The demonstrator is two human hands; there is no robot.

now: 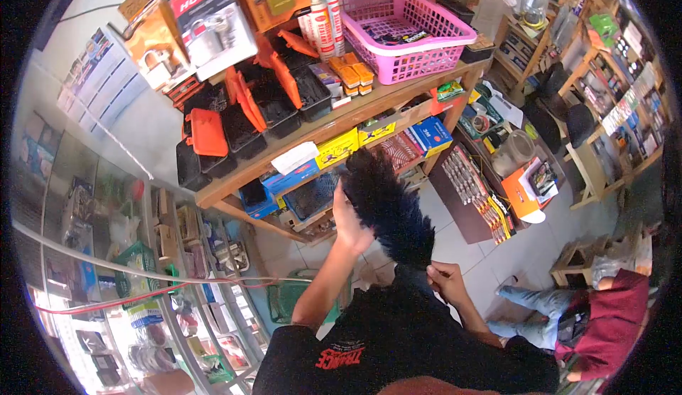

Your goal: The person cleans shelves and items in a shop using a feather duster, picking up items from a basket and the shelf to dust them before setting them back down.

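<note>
A feather duster with dark, bushy feathers is held in front of my chest, its feathered end pointing up toward the shelf. My left hand presses against the side of the feathers; its fingers are partly hidden behind them. At the lower end, my right hand is closed with thumb and finger pinched where the feathers narrow. The handle itself is mostly hidden against my black shirt.
Ahead, a wooden shelf carries black bins with orange lids, sealant tubes and a pink basket. Boxes fill its lower level. Glass cabinets stand left. A person in a maroon shirt is at right, near a low display of packaged goods.
</note>
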